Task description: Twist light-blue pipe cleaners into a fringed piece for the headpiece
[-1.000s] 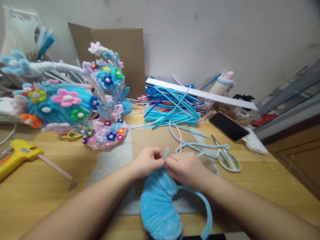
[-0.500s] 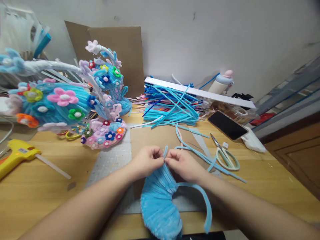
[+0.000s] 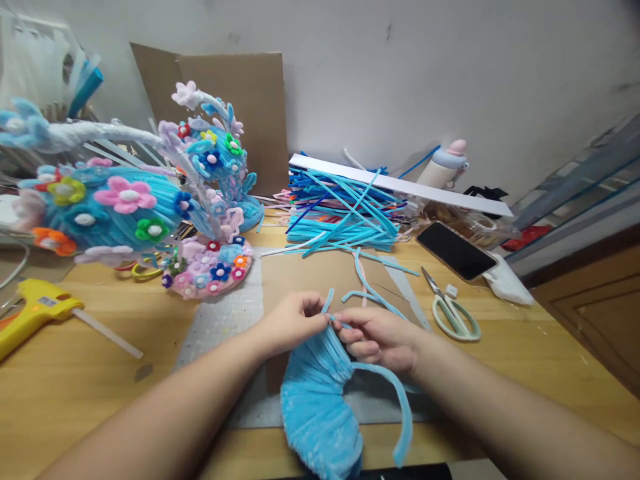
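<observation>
A curved, fuzzy blue piece of bound pipe cleaners (image 3: 320,400) stands in front of me, narrowing toward its upper end. My left hand (image 3: 297,323) is closed on that narrow tip, thumb against fingers, and a short blue end (image 3: 328,300) pokes up beside them. Against the same tip, my right hand (image 3: 383,337) pinches a thin blue pipe cleaner between thumb and forefinger, its other fingers curled below. From the piece's right side a loose blue strand (image 3: 395,393) arcs downward. More blue pipe cleaners (image 3: 373,293) lie just beyond my right hand.
Scissors (image 3: 455,317) and a phone (image 3: 457,250) lie to the right. Behind is a pile of blue pipe cleaners (image 3: 345,230) under a white strip (image 3: 400,183). Flower-covered blue ornaments (image 3: 125,200) and a yellow glue gun (image 3: 43,303) occupy the left. Cardboard (image 3: 310,270) covers the cutting mat (image 3: 220,333).
My right hand has turned, showing its curled fingers, and now holds a pipe cleaner to the tip. The long strands near the scissors have shifted from there. The loose strand swung slightly left.
</observation>
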Demonstrator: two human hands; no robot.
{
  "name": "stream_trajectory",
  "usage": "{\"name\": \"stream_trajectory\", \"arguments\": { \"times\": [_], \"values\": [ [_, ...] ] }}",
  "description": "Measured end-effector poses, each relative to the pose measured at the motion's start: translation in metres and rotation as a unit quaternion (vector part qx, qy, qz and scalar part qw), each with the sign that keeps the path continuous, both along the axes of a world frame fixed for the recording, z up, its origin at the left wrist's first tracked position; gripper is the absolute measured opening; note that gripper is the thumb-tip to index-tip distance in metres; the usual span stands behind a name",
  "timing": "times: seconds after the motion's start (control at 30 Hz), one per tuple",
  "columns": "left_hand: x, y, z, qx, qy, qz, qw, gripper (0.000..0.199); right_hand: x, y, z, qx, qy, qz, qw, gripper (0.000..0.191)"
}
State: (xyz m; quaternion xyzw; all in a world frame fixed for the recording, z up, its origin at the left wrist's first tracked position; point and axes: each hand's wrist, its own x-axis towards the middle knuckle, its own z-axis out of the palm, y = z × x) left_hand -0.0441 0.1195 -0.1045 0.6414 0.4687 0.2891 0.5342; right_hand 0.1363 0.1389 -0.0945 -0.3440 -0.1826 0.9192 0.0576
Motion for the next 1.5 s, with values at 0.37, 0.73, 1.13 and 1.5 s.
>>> {"name": "stream_trajectory", "arguments": {
  "times": [0.37, 0.73, 1.13, 1.5],
  "values": [
    [0.004, -0.004, 0.0, -0.001, 0.032, 0.004, 0.999, 0.01, -0.012, -0.011, 0.002, 0.421, -0.193, 0.036, 0.886, 0.011],
    [0.004, -0.001, -0.003, 0.005, 0.017, 0.014, 1.0, 0.014, -0.004, -0.006, 0.005, 0.357, -0.194, 0.081, 0.91, 0.022],
    [0.006, 0.0, -0.007, 0.002, 0.008, 0.033, 0.999, 0.009, -0.009, -0.01, -0.003, 0.555, -0.188, 0.01, 0.81, 0.016],
    [0.002, 0.002, -0.008, -0.001, -0.002, 0.024, 1.0, 0.015, -0.001, 0.003, 0.002, 0.157, -0.064, 0.054, 0.984, 0.016]
  ]
}}
